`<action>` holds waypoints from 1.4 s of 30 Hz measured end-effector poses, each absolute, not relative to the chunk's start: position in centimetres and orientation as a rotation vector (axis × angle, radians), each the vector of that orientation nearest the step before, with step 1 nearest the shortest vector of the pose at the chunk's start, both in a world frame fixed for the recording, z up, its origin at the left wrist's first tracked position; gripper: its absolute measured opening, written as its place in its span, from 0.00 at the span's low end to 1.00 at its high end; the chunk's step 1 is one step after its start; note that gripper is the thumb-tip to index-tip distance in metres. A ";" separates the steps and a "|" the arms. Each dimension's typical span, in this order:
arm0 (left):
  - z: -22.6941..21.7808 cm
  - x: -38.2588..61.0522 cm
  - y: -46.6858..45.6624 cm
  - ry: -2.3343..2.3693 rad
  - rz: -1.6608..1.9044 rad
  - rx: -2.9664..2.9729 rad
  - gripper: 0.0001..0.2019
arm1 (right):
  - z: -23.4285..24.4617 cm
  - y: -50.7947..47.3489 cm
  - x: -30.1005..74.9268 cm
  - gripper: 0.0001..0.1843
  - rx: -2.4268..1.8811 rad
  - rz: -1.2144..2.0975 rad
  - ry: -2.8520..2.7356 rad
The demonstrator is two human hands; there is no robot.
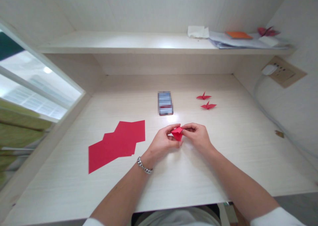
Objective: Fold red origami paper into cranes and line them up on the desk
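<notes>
Between my two hands is a small piece of folded red paper (177, 133), partly opened out into a pocket. My left hand (165, 140) grips it from the left, with fingers along its top and the thumb below. On its upper right edge, my right hand (196, 133) pinches the paper between thumb and fingertips. Several flat red paper sheets (119, 140) overlap on the desk to the left. Two finished red paper cranes, a rear crane (204, 96) and a front crane (208, 105), stand farther back on the right.
A phone (165, 103) lies behind my hands, its screen blurred. Above the desk, a shelf (124, 42) holds papers (223, 42), an orange packet (238, 35) and another red folded paper piece (268, 31). A plugged-in cable (263, 110) runs down the right wall.
</notes>
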State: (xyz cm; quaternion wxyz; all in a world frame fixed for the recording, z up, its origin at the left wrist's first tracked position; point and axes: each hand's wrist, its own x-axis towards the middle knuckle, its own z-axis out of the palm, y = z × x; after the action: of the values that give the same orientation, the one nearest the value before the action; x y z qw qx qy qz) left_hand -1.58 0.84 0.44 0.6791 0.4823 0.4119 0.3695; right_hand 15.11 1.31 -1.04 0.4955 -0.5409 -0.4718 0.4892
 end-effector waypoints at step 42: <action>1.0 -1.8 1.5 1.080 0.962 1.209 0.15 | -0.8 1.1 15.5 0.12 -1.411 1.261 -1.341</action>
State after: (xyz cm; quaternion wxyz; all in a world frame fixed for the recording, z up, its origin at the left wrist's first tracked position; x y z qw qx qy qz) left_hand -1.79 1.52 1.02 0.5880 0.5187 0.4634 0.4128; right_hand 15.53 1.12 -0.76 0.3998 -0.5576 -0.5301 0.4982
